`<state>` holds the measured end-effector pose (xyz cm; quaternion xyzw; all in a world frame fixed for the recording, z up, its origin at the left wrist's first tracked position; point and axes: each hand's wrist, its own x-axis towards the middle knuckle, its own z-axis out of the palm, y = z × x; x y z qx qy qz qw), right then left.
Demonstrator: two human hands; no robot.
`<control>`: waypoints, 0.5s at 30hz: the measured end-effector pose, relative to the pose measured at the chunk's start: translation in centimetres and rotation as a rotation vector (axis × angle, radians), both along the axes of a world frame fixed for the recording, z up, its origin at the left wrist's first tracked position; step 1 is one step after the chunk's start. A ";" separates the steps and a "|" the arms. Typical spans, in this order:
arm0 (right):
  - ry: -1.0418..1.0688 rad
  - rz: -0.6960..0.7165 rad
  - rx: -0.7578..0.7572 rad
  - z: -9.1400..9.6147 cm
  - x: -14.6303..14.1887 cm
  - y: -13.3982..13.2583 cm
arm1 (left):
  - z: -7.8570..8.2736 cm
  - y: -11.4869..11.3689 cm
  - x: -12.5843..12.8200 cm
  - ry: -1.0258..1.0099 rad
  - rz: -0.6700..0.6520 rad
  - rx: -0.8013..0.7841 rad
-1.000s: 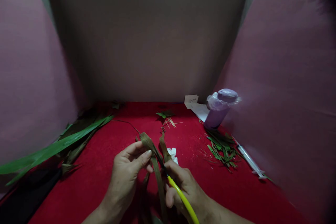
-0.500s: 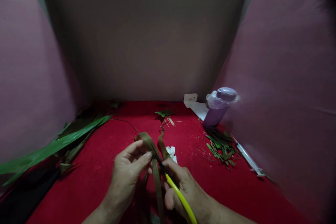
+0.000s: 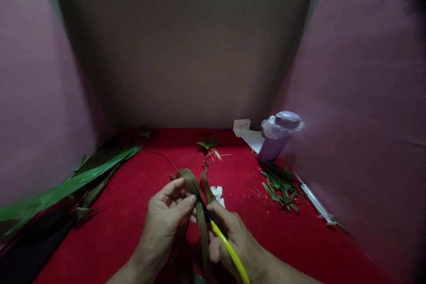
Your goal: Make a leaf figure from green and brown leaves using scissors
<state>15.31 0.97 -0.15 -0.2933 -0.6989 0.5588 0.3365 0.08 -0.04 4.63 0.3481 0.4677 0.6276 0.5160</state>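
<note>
The leaf strip (image 3: 192, 181) is a long, narrow blade, dull brownish green and dry-looking. It is bent over into a loop at the top, and its two ends run down between the hands. A second, shorter piece stands up just beside the loop. It is held above the middle of the red worktop (image 3: 133, 213), near the front edge.

The left hand (image 3: 163, 222) is closed around the strip, with thumb and forefinger pinching it just below the bend. The right hand (image 3: 234, 237) is curled around a yellow tool (image 3: 229, 252), whose dark tip touches the strip where the two ends cross. What kind of tool it is cannot be told.

A white scrap (image 3: 218, 192) lies just behind the hands. At the back right corner stands a purple bottle (image 3: 277, 137) with clear film over its top, next to a piece of white paper (image 3: 248, 135). The paper carries small dark marks, too small to read. Green cuttings (image 3: 281, 187) lie along the right edge, with a clear tube (image 3: 316, 204) beside them. Long green leaves (image 3: 66, 185) lie along the left edge.
</note>
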 end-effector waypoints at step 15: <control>0.021 -0.011 0.006 -0.6 0.0 0.2 | -0.1 0.0 0.1 -0.018 -0.002 0.014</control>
